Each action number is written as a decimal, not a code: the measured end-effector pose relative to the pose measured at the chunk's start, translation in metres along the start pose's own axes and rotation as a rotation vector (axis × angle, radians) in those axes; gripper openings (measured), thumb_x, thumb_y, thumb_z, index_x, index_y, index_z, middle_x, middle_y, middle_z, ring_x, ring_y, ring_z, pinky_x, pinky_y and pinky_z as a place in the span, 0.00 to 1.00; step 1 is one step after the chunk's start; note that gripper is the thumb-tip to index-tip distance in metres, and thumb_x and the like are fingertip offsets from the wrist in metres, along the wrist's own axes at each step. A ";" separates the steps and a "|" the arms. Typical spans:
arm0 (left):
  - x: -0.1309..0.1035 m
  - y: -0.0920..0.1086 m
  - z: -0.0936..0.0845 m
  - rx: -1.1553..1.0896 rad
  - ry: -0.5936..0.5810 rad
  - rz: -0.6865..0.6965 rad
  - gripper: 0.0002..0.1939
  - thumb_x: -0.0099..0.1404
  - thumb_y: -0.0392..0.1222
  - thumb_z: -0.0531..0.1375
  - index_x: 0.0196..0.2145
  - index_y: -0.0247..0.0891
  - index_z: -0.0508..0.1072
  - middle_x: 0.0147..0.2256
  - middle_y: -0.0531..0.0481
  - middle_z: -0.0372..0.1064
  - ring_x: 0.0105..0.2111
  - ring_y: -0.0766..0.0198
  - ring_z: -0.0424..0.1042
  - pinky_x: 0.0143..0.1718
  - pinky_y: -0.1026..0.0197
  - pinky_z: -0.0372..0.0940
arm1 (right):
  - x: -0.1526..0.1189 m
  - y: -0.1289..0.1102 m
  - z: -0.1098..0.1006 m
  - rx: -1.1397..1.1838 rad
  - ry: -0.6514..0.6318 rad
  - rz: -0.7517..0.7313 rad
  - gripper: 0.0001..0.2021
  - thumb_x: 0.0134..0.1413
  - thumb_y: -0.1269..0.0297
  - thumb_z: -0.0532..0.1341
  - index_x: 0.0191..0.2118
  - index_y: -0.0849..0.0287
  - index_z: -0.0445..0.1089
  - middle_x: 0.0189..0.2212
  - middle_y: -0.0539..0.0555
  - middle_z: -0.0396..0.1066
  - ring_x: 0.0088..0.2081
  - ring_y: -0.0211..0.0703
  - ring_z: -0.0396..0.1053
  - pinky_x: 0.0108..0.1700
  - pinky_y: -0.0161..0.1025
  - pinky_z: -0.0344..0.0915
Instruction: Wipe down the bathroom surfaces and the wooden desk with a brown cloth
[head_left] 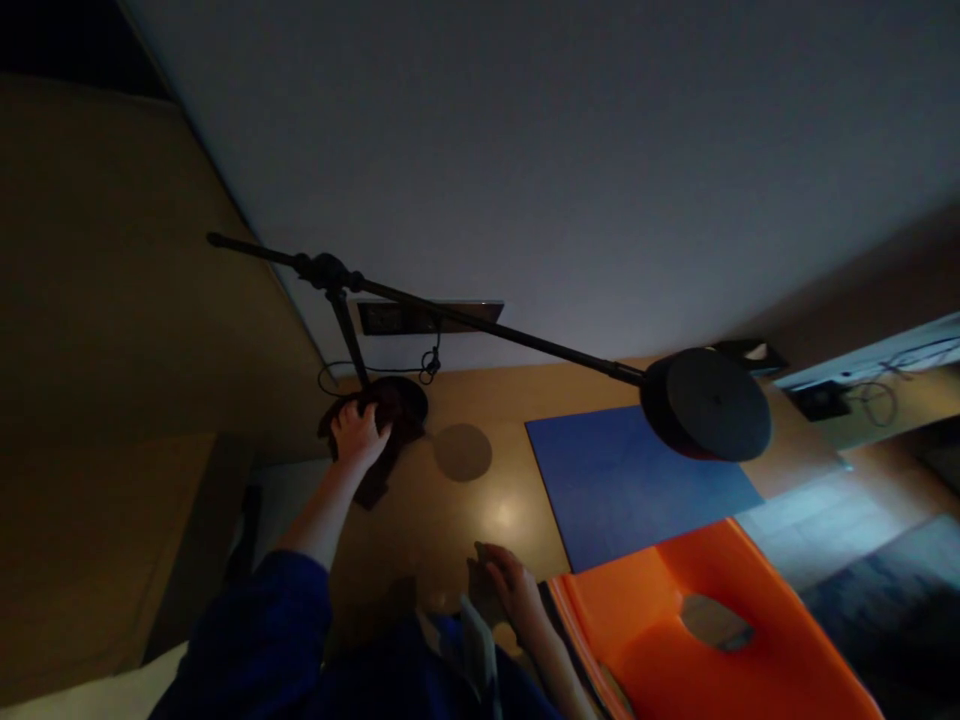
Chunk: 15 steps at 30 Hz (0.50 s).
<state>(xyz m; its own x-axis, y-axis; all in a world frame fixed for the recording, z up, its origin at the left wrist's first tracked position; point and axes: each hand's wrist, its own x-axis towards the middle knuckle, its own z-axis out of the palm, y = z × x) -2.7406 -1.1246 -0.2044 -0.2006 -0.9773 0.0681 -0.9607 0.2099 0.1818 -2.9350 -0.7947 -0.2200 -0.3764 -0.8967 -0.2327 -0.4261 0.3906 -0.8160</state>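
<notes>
My left hand (358,430) is stretched out to the round base (401,400) of a black desk lamp and presses a dark cloth (375,470) against it. The lamp's long arm (465,320) runs to the right and ends in a round black head (706,403) hanging over the desk. My right hand (506,580) rests flat on the wooden desk top (465,520) close to me, fingers spread, holding nothing. Both forearms come out of dark blue sleeves.
A blue mat (630,480) lies on the desk under the lamp head. An orange plastic chair back (697,620) stands at the lower right. A wall socket panel (420,317) and cable sit behind the lamp. A tissue box (750,352) is at the far right.
</notes>
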 end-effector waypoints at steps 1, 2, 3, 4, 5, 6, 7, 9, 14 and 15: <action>0.000 -0.001 0.000 -0.007 -0.004 -0.007 0.25 0.60 0.50 0.58 0.52 0.36 0.67 0.56 0.32 0.55 0.56 0.42 0.54 0.51 0.42 0.57 | 0.000 -0.001 0.002 -0.002 0.009 -0.008 0.19 0.56 0.56 0.54 0.46 0.62 0.71 0.44 0.61 0.73 0.46 0.49 0.71 0.50 0.46 0.68; -0.005 -0.003 -0.001 -0.017 -0.010 -0.008 0.24 0.61 0.49 0.57 0.52 0.36 0.67 0.57 0.34 0.55 0.57 0.43 0.54 0.50 0.43 0.58 | 0.000 -0.002 0.004 -0.003 0.015 -0.018 0.19 0.56 0.56 0.54 0.46 0.62 0.71 0.44 0.61 0.73 0.46 0.48 0.71 0.49 0.46 0.68; -0.012 -0.006 0.000 -0.029 -0.017 -0.007 0.23 0.61 0.47 0.57 0.52 0.36 0.67 0.57 0.35 0.55 0.57 0.44 0.53 0.50 0.44 0.59 | 0.000 -0.003 0.006 -0.005 0.014 -0.027 0.18 0.56 0.56 0.54 0.46 0.62 0.71 0.43 0.61 0.73 0.45 0.48 0.71 0.49 0.46 0.68; -0.023 -0.009 0.000 -0.040 -0.020 -0.002 0.22 0.62 0.45 0.56 0.52 0.35 0.67 0.58 0.36 0.55 0.58 0.45 0.53 0.50 0.45 0.60 | 0.000 -0.004 0.007 -0.008 0.011 -0.033 0.18 0.56 0.56 0.54 0.46 0.62 0.71 0.43 0.61 0.73 0.45 0.48 0.72 0.49 0.45 0.69; -0.037 -0.012 0.001 -0.048 -0.024 0.014 0.21 0.62 0.43 0.56 0.52 0.34 0.67 0.58 0.36 0.55 0.58 0.45 0.53 0.51 0.46 0.60 | 0.000 -0.005 0.008 -0.013 0.007 -0.035 0.18 0.57 0.56 0.54 0.46 0.61 0.71 0.43 0.60 0.73 0.45 0.47 0.72 0.48 0.45 0.69; -0.052 -0.015 0.002 -0.052 -0.033 0.045 0.21 0.62 0.42 0.56 0.51 0.33 0.67 0.58 0.36 0.55 0.58 0.46 0.53 0.52 0.46 0.59 | 0.000 -0.006 0.009 -0.019 0.002 -0.035 0.18 0.57 0.56 0.54 0.46 0.61 0.71 0.43 0.60 0.73 0.45 0.47 0.72 0.48 0.45 0.69; -0.069 -0.019 0.003 -0.049 -0.050 0.092 0.20 0.62 0.41 0.55 0.51 0.32 0.67 0.58 0.35 0.55 0.59 0.46 0.53 0.53 0.46 0.58 | 0.000 -0.008 0.010 -0.024 0.001 -0.033 0.18 0.57 0.56 0.53 0.46 0.61 0.71 0.43 0.60 0.73 0.44 0.47 0.72 0.48 0.45 0.69; -0.103 -0.026 0.005 -0.033 -0.131 0.225 0.19 0.61 0.40 0.55 0.50 0.32 0.69 0.58 0.36 0.57 0.59 0.46 0.53 0.56 0.44 0.54 | 0.000 -0.012 0.011 -0.033 0.019 -0.029 0.18 0.57 0.56 0.53 0.46 0.60 0.71 0.43 0.59 0.73 0.44 0.47 0.72 0.47 0.44 0.70; -0.154 -0.021 0.006 -0.074 -0.340 0.493 0.19 0.62 0.41 0.55 0.51 0.40 0.70 0.61 0.40 0.53 0.63 0.48 0.48 0.60 0.39 0.47 | 0.001 -0.018 0.015 -0.046 0.025 -0.015 0.18 0.58 0.55 0.52 0.47 0.59 0.71 0.43 0.59 0.73 0.45 0.47 0.71 0.48 0.45 0.69; -0.154 -0.013 0.007 -0.091 -0.352 0.530 0.20 0.63 0.42 0.55 0.52 0.40 0.69 0.61 0.40 0.52 0.63 0.48 0.47 0.60 0.38 0.46 | 0.001 -0.019 0.015 -0.047 0.013 -0.011 0.18 0.58 0.55 0.53 0.47 0.59 0.71 0.42 0.59 0.73 0.45 0.47 0.71 0.48 0.45 0.69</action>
<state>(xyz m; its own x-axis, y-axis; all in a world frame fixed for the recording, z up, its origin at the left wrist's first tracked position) -2.6985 -0.9771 -0.2238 -0.7094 -0.6883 -0.1516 -0.6971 0.6535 0.2951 -2.9149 -0.8061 -0.2124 -0.3822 -0.8984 -0.2165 -0.4680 0.3902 -0.7929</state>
